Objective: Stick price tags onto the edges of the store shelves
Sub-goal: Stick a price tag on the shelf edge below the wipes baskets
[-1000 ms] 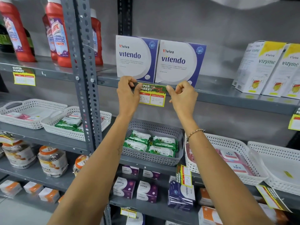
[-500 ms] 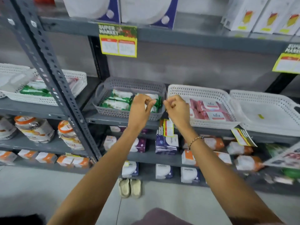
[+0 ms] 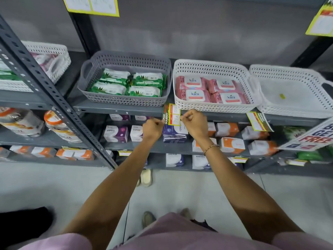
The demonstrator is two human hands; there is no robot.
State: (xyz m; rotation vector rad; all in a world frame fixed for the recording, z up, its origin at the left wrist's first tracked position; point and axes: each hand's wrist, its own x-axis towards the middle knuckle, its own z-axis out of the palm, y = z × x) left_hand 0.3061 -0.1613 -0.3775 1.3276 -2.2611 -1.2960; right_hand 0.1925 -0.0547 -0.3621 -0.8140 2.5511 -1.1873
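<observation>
Shop: stocked shelves (image 3: 119, 110), price tags (image 3: 172, 114).

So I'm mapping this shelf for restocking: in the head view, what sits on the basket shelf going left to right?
White basket at the left edge → grey basket of green packs → white basket of pink Kara packs → nearly empty white basket.

A plain grey wall (image 3: 198, 33) backs the grey metal shelving, whose perforated upright (image 3: 54, 94) slants across the left. The floor (image 3: 45, 184) is pale tile with thin dark joints. Light is even and soft, with a dark patch (image 3: 23, 224) low at the left.
</observation>
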